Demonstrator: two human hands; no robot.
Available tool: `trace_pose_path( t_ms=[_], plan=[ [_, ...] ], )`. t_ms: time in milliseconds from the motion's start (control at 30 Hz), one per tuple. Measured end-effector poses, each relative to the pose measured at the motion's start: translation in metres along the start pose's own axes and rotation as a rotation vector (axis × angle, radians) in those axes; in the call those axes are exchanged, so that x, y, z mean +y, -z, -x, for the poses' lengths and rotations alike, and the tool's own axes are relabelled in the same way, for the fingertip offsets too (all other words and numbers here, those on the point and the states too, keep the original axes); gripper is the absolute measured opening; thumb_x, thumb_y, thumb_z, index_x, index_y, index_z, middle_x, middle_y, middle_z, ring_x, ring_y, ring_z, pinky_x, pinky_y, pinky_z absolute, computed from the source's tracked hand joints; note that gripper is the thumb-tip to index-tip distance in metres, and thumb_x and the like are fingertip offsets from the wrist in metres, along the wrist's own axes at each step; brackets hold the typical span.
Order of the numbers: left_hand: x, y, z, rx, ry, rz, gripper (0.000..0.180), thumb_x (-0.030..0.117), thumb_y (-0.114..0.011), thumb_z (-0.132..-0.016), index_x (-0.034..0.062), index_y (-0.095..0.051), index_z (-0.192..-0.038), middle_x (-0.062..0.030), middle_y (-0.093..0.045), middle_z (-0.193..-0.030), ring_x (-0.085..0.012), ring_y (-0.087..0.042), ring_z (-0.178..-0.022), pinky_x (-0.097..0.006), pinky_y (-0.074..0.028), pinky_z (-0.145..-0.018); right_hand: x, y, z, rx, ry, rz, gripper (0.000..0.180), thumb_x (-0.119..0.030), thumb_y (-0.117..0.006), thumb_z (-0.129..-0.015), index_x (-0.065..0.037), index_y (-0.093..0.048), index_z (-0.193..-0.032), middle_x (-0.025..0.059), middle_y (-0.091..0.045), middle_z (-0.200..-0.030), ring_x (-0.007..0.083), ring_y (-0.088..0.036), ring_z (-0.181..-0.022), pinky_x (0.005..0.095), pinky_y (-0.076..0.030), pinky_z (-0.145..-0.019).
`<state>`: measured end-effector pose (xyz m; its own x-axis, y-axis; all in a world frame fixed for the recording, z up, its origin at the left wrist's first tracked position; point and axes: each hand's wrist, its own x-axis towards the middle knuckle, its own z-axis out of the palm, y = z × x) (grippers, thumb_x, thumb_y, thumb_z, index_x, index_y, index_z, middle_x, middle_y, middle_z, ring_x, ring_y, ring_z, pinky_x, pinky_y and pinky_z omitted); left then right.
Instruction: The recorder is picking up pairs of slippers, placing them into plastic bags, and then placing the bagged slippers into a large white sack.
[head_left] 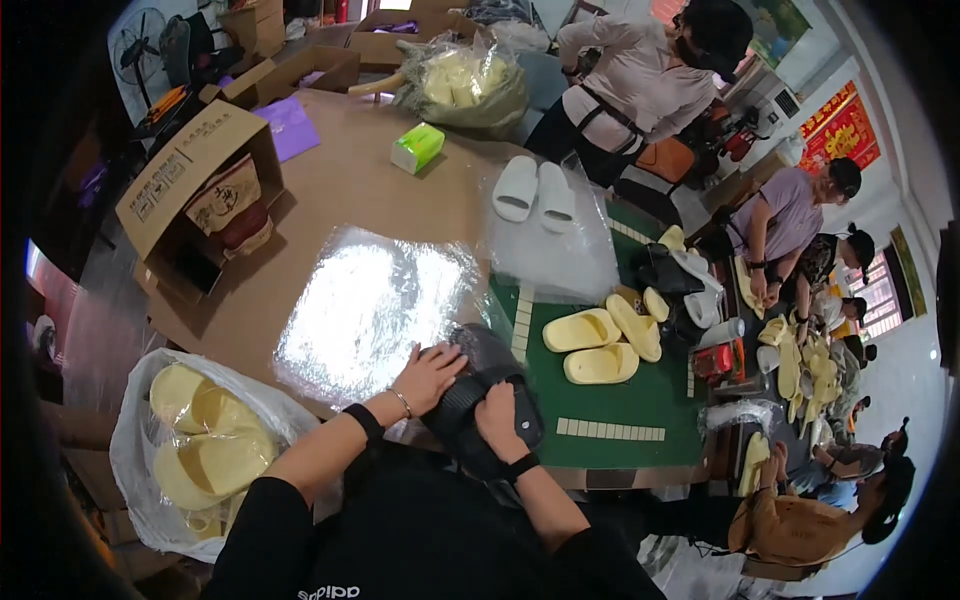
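A pair of black slide slippers (pixel 457 415) lies at the table's near edge, right in front of my body. My left hand (pixel 430 380) rests flat on the upper left part of them, fingers stretched out. Over the strap on the right side, my right hand (pixel 499 418) has its fingers curled round the slipper; its fingertips are partly hidden. A shiny clear plastic bag (pixel 365 300) is spread flat on the table just beyond my left hand. Part of the far end of the slippers lies by the bag's lower right corner.
Yellow slippers (pixel 600 364) lie on a green mat (pixel 550 435) to the right. White slippers (pixel 516 190) sit on clear plastic farther back. A bag of yellow slippers (pixel 125 455) is at left, near a cardboard box (pixel 160 215). A green tissue pack (pixel 418 148) and several co-workers are beyond.
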<state>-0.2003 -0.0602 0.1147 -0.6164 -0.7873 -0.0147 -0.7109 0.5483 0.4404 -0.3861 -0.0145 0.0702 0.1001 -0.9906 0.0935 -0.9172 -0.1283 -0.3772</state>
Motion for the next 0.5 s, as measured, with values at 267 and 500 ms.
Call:
trace_pose_path(
  t_ms=[267,500],
  plan=[
    [0.042,0.027,-0.007,0.13,-0.201,0.049,0.046,0.019,-0.043,-0.089,0.0135,-0.034,-0.133,-0.0073,-0.034,-0.137,-0.0279,-0.024,-0.13,-0.054,-0.011,-0.104,-0.006,0.002,-0.04,0.233,0.269,-0.167,0.037,-0.014,-0.055,-0.073,0.006,-0.051,-0.104,0.0257,-0.051,-0.108,0.0439,-0.041,-0.109,0.0545,-0.031,-0.094],
    [0.109,0.056,0.011,0.089,-0.335,0.209,0.044,0.02,-0.039,-0.091,0.0094,-0.033,-0.133,-0.0077,-0.036,-0.135,-0.0271,-0.028,-0.128,-0.053,-0.01,-0.105,-0.042,0.011,-0.122,0.152,-0.15,-0.058,0.029,-0.017,-0.051,-0.078,0.006,-0.053,-0.095,0.0226,-0.052,-0.099,0.04,-0.045,-0.101,0.0497,-0.034,-0.092]
  ],
)
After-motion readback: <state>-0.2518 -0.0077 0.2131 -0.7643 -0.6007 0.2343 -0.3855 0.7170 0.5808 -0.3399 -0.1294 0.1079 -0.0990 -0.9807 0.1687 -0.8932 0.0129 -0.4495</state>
